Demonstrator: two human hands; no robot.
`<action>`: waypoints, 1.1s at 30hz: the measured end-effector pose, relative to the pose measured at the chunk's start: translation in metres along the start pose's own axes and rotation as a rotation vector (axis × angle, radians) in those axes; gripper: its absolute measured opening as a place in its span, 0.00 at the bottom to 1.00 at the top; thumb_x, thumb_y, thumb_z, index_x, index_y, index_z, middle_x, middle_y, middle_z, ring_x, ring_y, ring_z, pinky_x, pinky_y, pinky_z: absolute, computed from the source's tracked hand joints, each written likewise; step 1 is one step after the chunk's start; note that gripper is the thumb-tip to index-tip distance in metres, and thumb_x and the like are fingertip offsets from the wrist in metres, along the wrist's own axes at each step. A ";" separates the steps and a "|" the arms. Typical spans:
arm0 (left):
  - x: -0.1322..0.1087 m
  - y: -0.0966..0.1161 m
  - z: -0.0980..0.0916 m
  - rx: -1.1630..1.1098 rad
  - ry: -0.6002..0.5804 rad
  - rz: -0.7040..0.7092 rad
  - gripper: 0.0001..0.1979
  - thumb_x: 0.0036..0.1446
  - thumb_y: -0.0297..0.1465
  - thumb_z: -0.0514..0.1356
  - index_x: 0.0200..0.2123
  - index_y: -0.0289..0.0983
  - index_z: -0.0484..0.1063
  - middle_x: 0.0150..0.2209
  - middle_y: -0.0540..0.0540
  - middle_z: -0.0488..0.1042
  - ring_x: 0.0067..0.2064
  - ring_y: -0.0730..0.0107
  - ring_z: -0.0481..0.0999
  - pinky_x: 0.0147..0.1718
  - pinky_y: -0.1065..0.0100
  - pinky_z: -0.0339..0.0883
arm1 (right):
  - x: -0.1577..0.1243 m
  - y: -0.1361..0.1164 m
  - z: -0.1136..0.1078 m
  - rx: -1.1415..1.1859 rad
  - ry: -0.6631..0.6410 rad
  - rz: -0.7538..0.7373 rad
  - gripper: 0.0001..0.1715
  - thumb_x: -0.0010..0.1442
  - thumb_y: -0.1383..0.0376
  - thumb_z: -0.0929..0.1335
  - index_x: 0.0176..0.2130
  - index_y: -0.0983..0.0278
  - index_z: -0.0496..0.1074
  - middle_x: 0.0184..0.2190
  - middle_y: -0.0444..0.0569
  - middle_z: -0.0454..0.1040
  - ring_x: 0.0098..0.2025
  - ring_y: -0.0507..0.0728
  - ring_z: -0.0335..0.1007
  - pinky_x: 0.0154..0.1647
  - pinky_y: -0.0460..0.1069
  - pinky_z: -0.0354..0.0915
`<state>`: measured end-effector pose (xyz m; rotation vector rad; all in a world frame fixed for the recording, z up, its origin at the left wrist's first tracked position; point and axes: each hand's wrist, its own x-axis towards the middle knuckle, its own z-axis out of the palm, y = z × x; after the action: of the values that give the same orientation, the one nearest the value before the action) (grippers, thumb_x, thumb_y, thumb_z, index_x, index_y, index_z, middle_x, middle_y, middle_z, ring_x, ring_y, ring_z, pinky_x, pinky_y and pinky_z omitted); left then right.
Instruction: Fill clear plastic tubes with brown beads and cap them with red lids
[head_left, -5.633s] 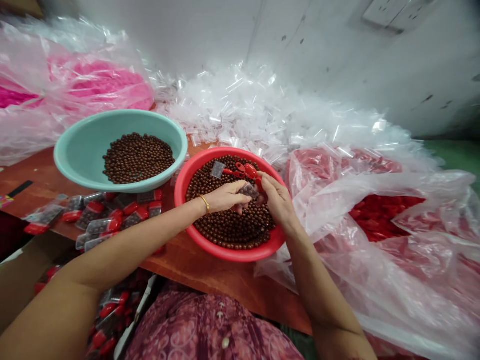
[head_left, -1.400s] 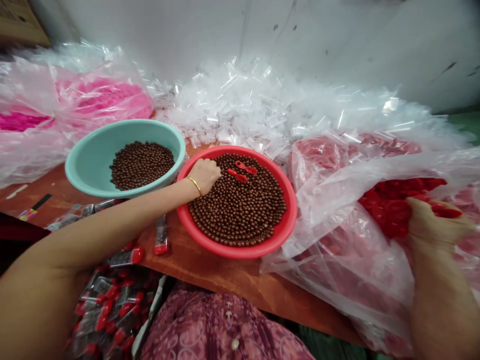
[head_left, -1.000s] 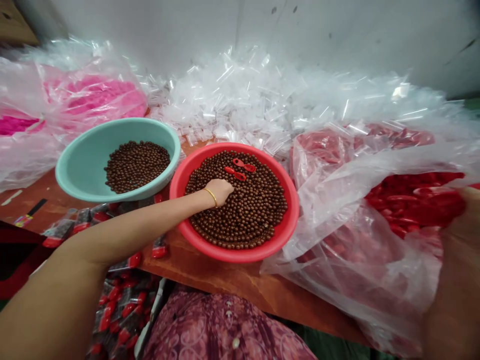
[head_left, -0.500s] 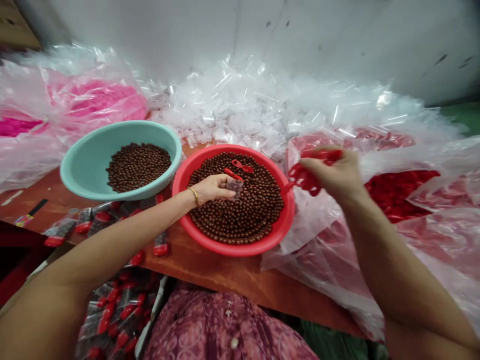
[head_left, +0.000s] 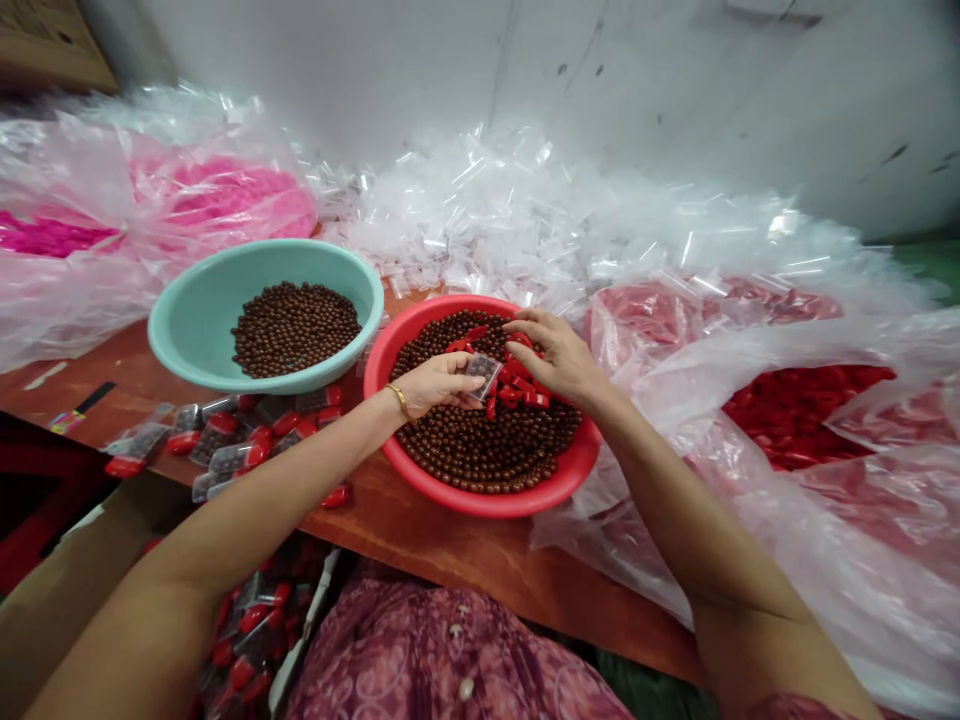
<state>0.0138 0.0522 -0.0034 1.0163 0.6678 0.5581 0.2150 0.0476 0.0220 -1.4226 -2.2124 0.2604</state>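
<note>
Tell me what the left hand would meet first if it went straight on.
Probably the right hand, beyond the clear bag in the left hand; depth is unclear.

The red basin (head_left: 480,507) and teal basin (head_left: 196,352) were smooth, glossy plastic, and the brown beads (head_left: 480,450) inside shone with a polished finish. The small bag (head_left: 483,375) was thin, clear plastic, like the heaped bags (head_left: 480,225) behind, while the worktop (head_left: 480,565) was worn, reddish varnished wood.

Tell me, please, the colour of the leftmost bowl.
The bowl is pale turquoise, seen in the head view.
</note>
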 end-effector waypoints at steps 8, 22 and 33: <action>0.000 0.001 -0.002 -0.041 -0.151 0.022 0.20 0.41 0.31 0.70 0.38 0.34 0.69 0.32 0.50 0.72 0.31 0.77 0.72 0.36 0.69 0.70 | -0.013 -0.017 0.000 0.461 -0.040 -0.123 0.16 0.55 0.53 0.67 0.38 0.61 0.73 0.34 0.49 0.74 0.37 0.55 0.69 0.42 0.52 0.65; 0.000 0.001 0.002 0.058 -0.156 0.154 0.19 0.42 0.31 0.69 0.38 0.33 0.70 0.34 0.49 0.73 0.34 0.76 0.72 0.34 0.72 0.68 | -0.039 -0.025 0.009 0.825 -0.067 0.146 0.22 0.48 0.51 0.72 0.26 0.61 0.60 0.21 0.39 0.61 0.22 0.48 0.56 0.22 0.45 0.58; 0.007 0.004 0.002 0.037 0.213 0.304 0.13 0.50 0.26 0.62 0.40 0.33 0.67 0.33 0.49 0.72 0.34 0.77 0.73 0.32 0.75 0.69 | -0.046 -0.009 0.004 -0.266 -0.291 0.096 0.10 0.59 0.60 0.64 0.38 0.61 0.72 0.36 0.49 0.75 0.35 0.56 0.71 0.33 0.49 0.62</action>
<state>0.0198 0.0576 -0.0009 1.1107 0.7175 0.9327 0.2216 0.0035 0.0086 -1.7293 -2.4892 0.2240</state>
